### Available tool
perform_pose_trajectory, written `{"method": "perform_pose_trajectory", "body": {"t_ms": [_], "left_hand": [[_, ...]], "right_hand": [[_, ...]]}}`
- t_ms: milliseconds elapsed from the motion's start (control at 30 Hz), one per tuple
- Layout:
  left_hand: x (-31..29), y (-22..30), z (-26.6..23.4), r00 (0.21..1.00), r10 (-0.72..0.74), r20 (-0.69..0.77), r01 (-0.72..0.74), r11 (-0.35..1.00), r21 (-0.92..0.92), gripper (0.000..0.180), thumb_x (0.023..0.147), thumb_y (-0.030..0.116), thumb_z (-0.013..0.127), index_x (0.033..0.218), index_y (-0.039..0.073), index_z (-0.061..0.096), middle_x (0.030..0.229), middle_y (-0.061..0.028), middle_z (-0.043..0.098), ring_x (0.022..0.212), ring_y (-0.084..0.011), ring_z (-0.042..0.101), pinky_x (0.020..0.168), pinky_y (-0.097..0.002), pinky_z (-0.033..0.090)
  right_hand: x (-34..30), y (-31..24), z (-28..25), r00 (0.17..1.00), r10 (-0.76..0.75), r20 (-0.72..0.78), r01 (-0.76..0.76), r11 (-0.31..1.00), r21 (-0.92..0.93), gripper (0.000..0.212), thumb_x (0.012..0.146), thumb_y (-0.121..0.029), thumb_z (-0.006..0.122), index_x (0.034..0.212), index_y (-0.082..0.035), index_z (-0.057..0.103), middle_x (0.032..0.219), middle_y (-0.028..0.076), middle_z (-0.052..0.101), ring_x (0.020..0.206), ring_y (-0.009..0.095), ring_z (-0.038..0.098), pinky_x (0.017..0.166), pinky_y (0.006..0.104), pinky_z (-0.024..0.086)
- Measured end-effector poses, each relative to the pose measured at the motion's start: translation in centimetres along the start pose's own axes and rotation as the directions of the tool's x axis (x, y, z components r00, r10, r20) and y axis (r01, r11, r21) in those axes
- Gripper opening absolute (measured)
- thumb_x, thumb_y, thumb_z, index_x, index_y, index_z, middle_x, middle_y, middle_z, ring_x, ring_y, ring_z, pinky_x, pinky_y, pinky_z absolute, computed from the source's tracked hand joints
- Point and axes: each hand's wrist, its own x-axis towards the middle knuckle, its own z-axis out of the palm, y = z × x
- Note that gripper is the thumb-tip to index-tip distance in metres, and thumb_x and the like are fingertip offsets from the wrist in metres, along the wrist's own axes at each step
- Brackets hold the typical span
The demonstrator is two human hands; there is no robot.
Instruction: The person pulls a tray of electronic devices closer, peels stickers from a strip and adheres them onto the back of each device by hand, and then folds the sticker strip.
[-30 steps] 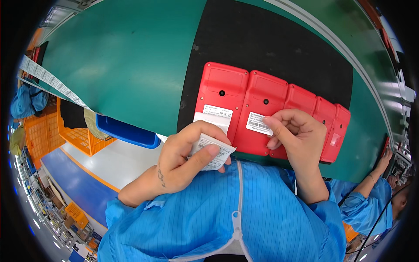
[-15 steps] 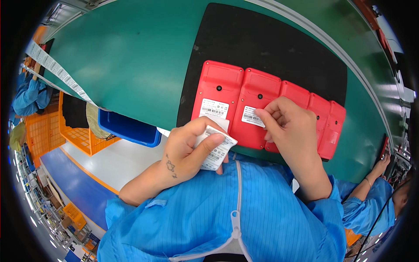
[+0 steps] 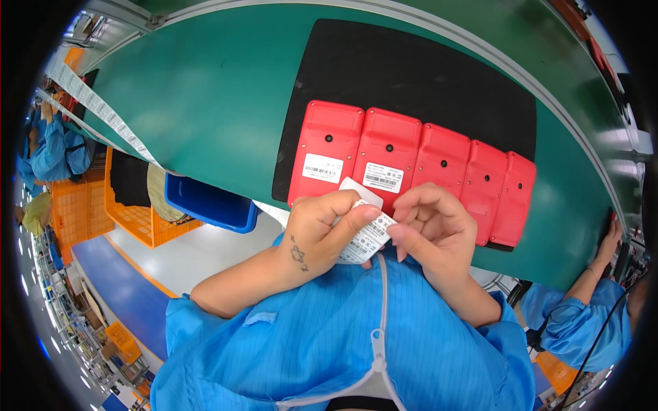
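Folded in my left hand [image 3: 319, 229] is a strip of white printed labels [image 3: 370, 236], pinched under the thumb, with a blank tail of backing sticking up. Beside it is my right hand [image 3: 439, 229], its thumb tip at the strip's right edge and its index finger curled apart from the thumb. Beyond both hands several red plastic device housings stand side by side, backs up. The leftmost housing [image 3: 334, 130] and the second housing [image 3: 391, 130] each bear a white label; the third housing [image 3: 442, 147] shows none on its visible part.
A black mat [image 3: 411, 75] lies under the housings on the green table [image 3: 199, 89]. A long label strip [image 3: 103, 109] hangs over the table's left side. Below that edge are a blue bin [image 3: 212, 202] and an orange crate [image 3: 144, 229]. A co-worker's arm [image 3: 589, 274] reaches in at right.
My right hand has moved left and down, from the second housing's label to the strip in my left hand. The label stays on that housing. The view has shifted slightly.
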Motion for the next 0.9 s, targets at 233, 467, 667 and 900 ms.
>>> {"method": "perform_pose_trajectory", "body": {"t_ms": [233,467,667,900], "left_hand": [[0.6,-0.5,0.6,0.946,0.322,0.029,-0.304,0.855,0.420,0.016,0.083,0.012,0.053,0.079,-0.002,0.058,0.065,-0.0090,0.060,0.053,-0.0093,0.057,0.044,-0.0199,0.044],[1.1,-0.1,2.9,0.992,0.090,0.089,-0.104,0.979,0.177,0.015,0.079,0.011,0.058,0.087,0.000,0.055,0.068,-0.0075,0.061,0.057,-0.0100,0.059,0.049,-0.0206,0.047],[0.9,0.4,1.5,0.978,0.050,0.203,-0.107,0.955,0.278,0.013,0.077,0.008,0.060,0.087,0.001,0.058,0.075,-0.0080,0.063,0.067,-0.0126,0.062,0.056,-0.0213,0.048],[1.5,1.1,1.1,0.991,-0.016,0.135,-0.014,0.976,0.218,0.014,0.076,0.003,0.058,0.090,-0.002,0.058,0.084,-0.0101,0.061,0.073,-0.0121,0.059,0.064,-0.0220,0.048]], "right_hand": [[-1.0,-0.3,-0.8,0.993,0.109,-0.045,-0.108,0.994,0.015,0.011,0.073,0.005,0.060,0.081,0.005,0.053,0.073,0.006,0.056,0.057,0.008,0.057,0.047,0.0156,0.045],[-1.1,0.3,-2.6,0.934,-0.337,-0.119,0.251,0.856,-0.452,0.008,0.070,0.007,0.061,0.077,0.004,0.058,0.071,0.009,0.057,0.061,0.010,0.056,0.051,0.0186,0.044],[0.7,-2.8,-5.7,0.925,-0.115,-0.362,-0.014,0.943,-0.334,0.007,0.076,0.002,0.057,0.082,0.005,0.055,0.066,0.008,0.058,0.057,0.011,0.057,0.052,0.0191,0.046],[1.5,-2.8,-6.0,0.920,0.194,-0.340,-0.332,0.846,-0.417,0.010,0.075,-0.005,0.062,0.075,0.004,0.057,0.057,0.004,0.055,0.043,0.005,0.051,0.038,0.0161,0.040]]}}
